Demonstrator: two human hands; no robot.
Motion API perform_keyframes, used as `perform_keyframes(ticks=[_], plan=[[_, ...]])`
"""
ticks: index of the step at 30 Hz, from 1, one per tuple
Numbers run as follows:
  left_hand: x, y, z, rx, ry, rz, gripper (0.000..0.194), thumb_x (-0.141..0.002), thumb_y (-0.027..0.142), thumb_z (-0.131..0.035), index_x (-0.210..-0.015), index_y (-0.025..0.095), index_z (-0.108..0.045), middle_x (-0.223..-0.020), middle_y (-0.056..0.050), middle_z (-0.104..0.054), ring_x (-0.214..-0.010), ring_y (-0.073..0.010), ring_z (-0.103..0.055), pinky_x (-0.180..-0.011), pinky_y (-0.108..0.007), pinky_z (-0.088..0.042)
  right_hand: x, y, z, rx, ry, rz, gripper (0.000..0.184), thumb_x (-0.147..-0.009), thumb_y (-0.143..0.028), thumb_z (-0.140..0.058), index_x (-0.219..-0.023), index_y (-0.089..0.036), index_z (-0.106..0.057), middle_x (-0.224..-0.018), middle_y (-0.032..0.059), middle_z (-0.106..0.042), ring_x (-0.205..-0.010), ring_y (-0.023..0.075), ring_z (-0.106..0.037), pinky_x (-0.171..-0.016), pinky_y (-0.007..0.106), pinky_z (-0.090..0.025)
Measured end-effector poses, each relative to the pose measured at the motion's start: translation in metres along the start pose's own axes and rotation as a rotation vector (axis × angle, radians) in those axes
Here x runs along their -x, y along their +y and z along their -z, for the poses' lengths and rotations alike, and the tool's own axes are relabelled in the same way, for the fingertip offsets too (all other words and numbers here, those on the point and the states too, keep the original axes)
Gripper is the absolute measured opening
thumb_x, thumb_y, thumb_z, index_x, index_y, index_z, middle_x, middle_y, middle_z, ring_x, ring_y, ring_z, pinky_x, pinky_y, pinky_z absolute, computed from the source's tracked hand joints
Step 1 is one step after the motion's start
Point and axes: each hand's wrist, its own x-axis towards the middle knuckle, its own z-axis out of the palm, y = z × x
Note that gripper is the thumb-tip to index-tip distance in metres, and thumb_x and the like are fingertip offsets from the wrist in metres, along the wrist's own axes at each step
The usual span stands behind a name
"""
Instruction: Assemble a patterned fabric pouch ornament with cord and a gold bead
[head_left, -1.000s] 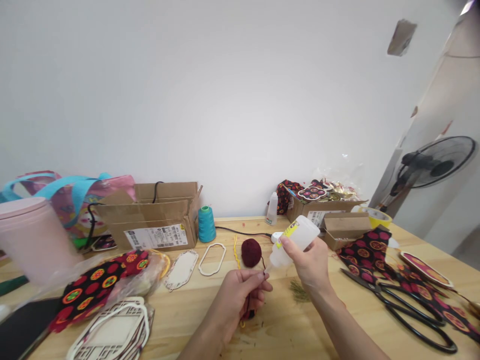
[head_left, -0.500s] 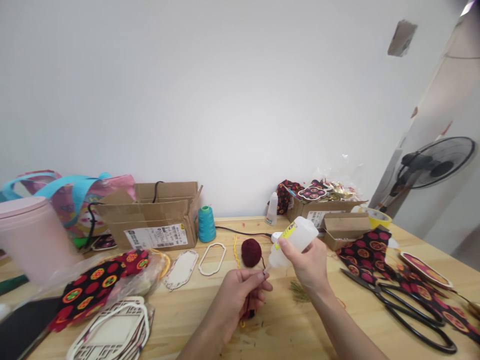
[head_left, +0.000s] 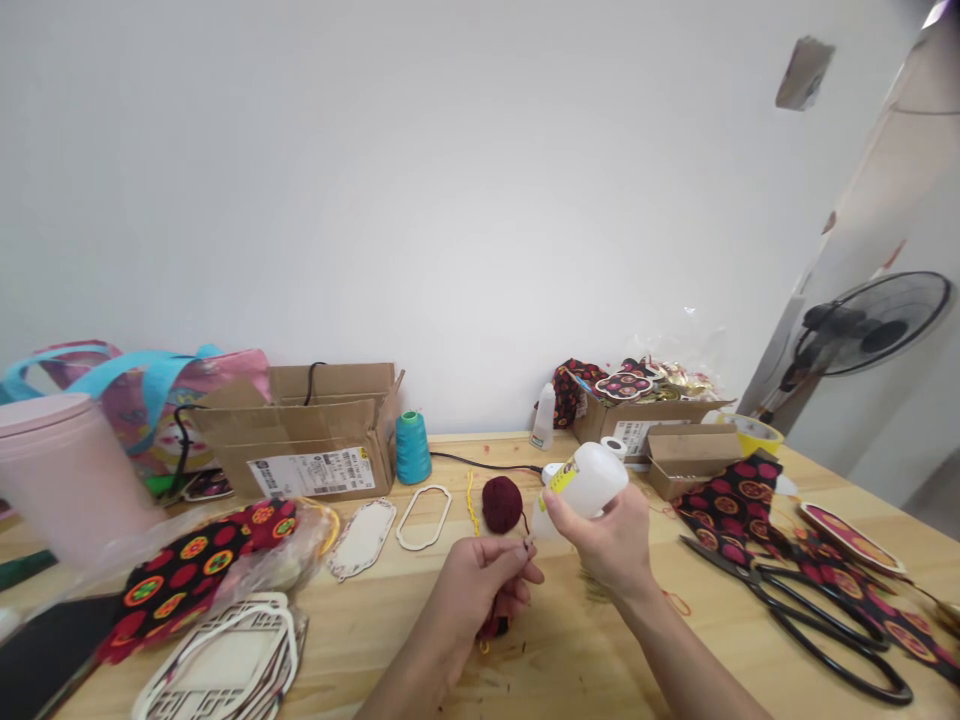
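My right hand [head_left: 611, 535] grips a white squeeze bottle [head_left: 583, 482] with a yellow label, tilted so its nozzle points down to the left at my left fingertips. My left hand [head_left: 480, 590] is closed in a pinch on a dark red thread piece [head_left: 496, 622] that hangs below the fingers over the wooden table [head_left: 570, 650]. A dark red ball of yarn [head_left: 502, 504] lies just behind the left hand, with a yellow cord [head_left: 472, 503] beside it.
Black scissors [head_left: 810, 610] and patterned fabric [head_left: 739, 505] lie at the right. Cardboard boxes [head_left: 307, 435], a teal thread spool [head_left: 412, 447], oval wooden frames [head_left: 424, 517], a small glue bottle [head_left: 545, 417], a pink container [head_left: 64, 475] and a fan [head_left: 870, 325] surround the work area.
The right hand has dropped slightly and shifted left with the bottle, bringing its nozzle closer to the left fingertips. The left hand has stayed in place.
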Motion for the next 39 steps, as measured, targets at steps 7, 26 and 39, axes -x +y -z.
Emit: perform_keyframes(ticks=[7, 26, 39], plan=[[0.0002, 0.0015, -0.0011, 0.009, 0.018, 0.009, 0.023, -0.062, 0.034, -0.062, -0.056, 0.011, -0.062, -0.039, 0.003, -0.054, -0.032, -0.0048, -0.044, -0.032, -0.016, -0.025, -0.0042, 0.0011, 0.0038, -0.186, 0.079, -0.125, 0.02, -0.057, -0.032, -0.065, -0.057, -0.015, -0.056, -0.051, 0.0021, -0.059, -0.044, 0.0152, -0.054, -0.041, 0.025, -0.047], [-0.0007, 0.0013, 0.0004, 0.083, 0.003, -0.005, 0.022, -0.061, 0.031, -0.064, -0.056, 0.01, -0.062, -0.045, 0.0, -0.057, -0.034, -0.0038, -0.045, -0.033, -0.014, -0.031, -0.0036, 0.0044, 0.0004, -0.234, 0.165, -0.138, 0.021, -0.056, -0.031, -0.067, -0.064, -0.014, -0.058, -0.054, 0.0033, -0.063, -0.046, 0.0165, -0.058, -0.045, 0.026, -0.049], [-0.0017, 0.0026, 0.0059, 0.254, 0.084, -0.151, 0.019, -0.062, 0.03, -0.066, -0.06, 0.011, -0.061, -0.049, 0.001, -0.058, -0.037, -0.0027, -0.046, -0.037, -0.012, -0.039, -0.0047, 0.0019, -0.0011, -0.262, 0.247, -0.186, 0.025, -0.055, -0.03, -0.068, -0.07, -0.013, -0.059, -0.064, 0.0055, -0.066, -0.055, 0.0182, -0.061, -0.052, 0.026, -0.05]])
